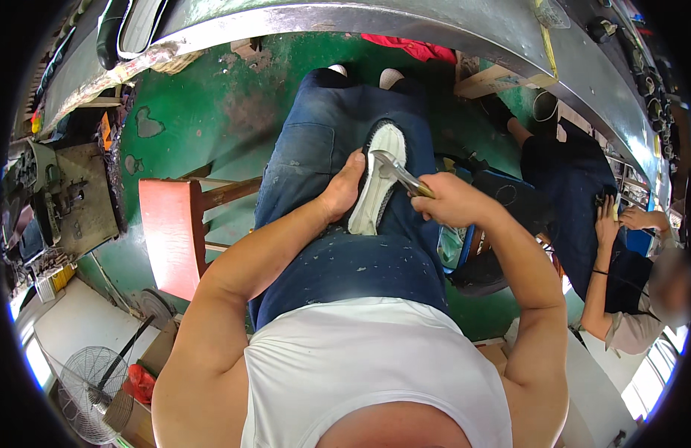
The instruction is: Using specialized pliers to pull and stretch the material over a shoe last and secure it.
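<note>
Nearest, the right hand [454, 200] has its fingers curled tightly round the handle of a hammer [401, 175]; the metal head sits over the pale underside of a dark-edged shoe [389, 142], which lies bottom up on the lap, between the two hands; the left hand [344, 187] rests against the shoe's left edge — how far its fingers close there I cannot tell, as most of them are hidden.

A glancing stroke could catch the left thumb, because it lies so near the hammer's head; the shoe could roll or slide, since the blue trousers [301, 168] and the legs inside them make a soft, uneven support; an off-centre blow could mark the edge. Farther out, a red-backed chair [170, 239] stands at the left on the green floor [188, 119]; a co-worker [581, 216] is at the right — a slipping grip could send the hammer that way; beyond the knees runs the metal desk [323, 19].
</note>
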